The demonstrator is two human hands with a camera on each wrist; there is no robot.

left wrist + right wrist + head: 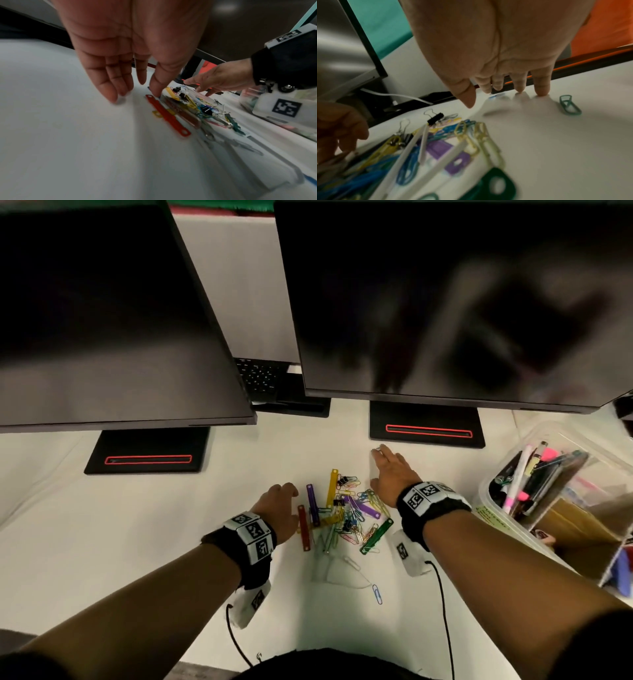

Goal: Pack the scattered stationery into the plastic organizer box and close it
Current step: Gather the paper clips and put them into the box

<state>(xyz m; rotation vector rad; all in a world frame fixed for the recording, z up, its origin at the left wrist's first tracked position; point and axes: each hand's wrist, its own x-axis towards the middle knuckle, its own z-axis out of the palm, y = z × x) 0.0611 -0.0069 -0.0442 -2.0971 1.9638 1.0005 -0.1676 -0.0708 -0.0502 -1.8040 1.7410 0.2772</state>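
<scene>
A heap of coloured paper clips [349, 518], black binder clips and plastic fastener strips lies on the white desk. My left hand [291, 491] stands at the heap's left edge, fingers pointing down at the desk, thumb on the end of a red strip [168, 115]; it holds nothing. My right hand [380, 460] reaches past the heap's far right side, fingers straight, fingertips [542, 92] on the desk beside a lone green clip [570, 105]. The clear plastic organizer box [488, 491] stands open at the right with pens and markers inside. Its lid is not visible.
Two dark monitors [102, 320] [445, 302] overhang the desk; their black bases [147, 451] [428, 422] sit just behind the heap. A single blue clip [376, 594] and a clear plastic piece [332, 566] lie nearer me. A white cable [399, 96] runs behind.
</scene>
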